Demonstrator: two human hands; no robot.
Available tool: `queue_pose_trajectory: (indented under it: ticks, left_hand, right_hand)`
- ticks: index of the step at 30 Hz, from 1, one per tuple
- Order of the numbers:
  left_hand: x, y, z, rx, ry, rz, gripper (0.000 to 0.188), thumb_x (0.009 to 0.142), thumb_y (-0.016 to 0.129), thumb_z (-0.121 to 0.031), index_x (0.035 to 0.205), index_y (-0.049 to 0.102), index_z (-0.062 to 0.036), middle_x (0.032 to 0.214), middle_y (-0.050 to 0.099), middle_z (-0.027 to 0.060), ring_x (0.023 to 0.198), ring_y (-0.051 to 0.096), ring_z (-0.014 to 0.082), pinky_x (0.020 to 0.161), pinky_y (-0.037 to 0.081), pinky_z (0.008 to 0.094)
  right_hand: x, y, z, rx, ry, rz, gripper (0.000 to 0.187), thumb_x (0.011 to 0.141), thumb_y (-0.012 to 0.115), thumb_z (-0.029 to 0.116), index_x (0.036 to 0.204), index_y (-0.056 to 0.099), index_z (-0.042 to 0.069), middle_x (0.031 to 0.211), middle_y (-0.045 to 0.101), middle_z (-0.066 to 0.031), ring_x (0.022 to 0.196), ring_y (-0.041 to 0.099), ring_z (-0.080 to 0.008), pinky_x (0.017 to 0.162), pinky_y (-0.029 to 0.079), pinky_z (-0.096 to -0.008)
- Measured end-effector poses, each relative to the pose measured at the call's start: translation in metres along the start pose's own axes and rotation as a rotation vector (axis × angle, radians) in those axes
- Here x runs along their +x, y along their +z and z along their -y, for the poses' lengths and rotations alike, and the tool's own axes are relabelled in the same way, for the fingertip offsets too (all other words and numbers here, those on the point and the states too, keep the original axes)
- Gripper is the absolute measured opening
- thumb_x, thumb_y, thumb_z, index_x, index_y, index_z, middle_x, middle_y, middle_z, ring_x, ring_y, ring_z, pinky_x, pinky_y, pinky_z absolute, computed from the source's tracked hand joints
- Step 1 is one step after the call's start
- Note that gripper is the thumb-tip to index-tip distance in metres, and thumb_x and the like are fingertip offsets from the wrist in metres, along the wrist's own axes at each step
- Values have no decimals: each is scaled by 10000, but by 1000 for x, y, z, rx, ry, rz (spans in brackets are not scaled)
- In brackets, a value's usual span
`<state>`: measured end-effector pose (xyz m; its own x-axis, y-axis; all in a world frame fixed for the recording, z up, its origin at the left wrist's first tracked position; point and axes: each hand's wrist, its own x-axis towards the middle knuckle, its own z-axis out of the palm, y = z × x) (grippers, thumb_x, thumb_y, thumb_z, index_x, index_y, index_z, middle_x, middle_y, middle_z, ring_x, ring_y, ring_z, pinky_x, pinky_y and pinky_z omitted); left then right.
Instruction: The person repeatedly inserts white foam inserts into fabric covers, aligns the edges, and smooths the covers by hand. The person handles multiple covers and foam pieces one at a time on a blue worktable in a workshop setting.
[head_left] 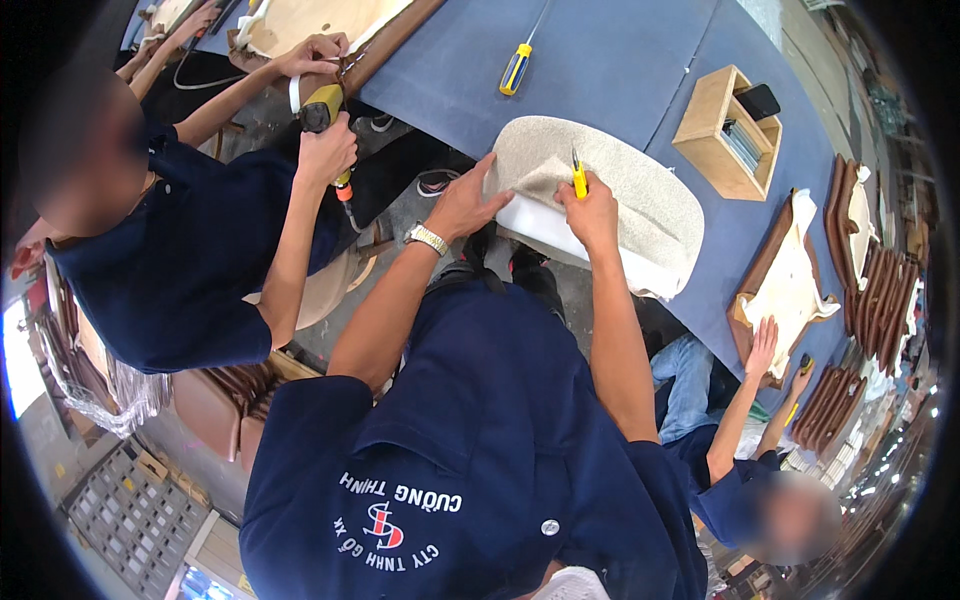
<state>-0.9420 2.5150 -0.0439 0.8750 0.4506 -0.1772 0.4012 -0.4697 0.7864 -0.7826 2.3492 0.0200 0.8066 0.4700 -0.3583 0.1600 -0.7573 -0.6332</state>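
In front of me, a rounded padded panel point(640, 180) lies at the table's edge, covered in beige textured fabric. Along its near side, a flap of the fabric point(545, 178) is lifted, and white padding point(540, 222) shows below. My left hand point(465, 205) grips the panel's left end, thumb and forefinger spread along the rim; its other fingers are partly hidden. My right hand point(592, 212) is closed around a yellow-handled tool point(580, 181) with a slim pointed metal tip. The tip points away from me, over the fabric beside the lifted flap.
A yellow screwdriver point(516, 70) lies on the blue table point(620, 60). To the right stands a wooden box point(705, 150) with a dark object on it. At left a co-worker holds a power tool point(322, 110); another at right touches a brown-edged, pale-covered panel point(785, 280).
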Motion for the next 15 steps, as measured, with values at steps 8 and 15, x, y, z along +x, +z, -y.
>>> queue_pose_trajectory:
  ticks: [8,15]
  left_hand:
    - [3,-9,-1,-31,-18,102,957,811,737,-277,1590,246,-14,1309,598,363,1217,599,493,1045,486,480]
    - [1,-19,-13,-49,-56,171,960,806,710,-232,1586,214,30,1408,529,365,1307,543,472,1116,432,464]
  right_hand:
    - [-1,5,-6,50,-6,-4,268,914,683,287,994,663,32,858,770,-116,912,730,-362,828,536,-453]
    - [-4,5,-3,85,8,-4,239,922,688,268,989,658,41,863,773,-108,914,732,-355,817,537,-444]
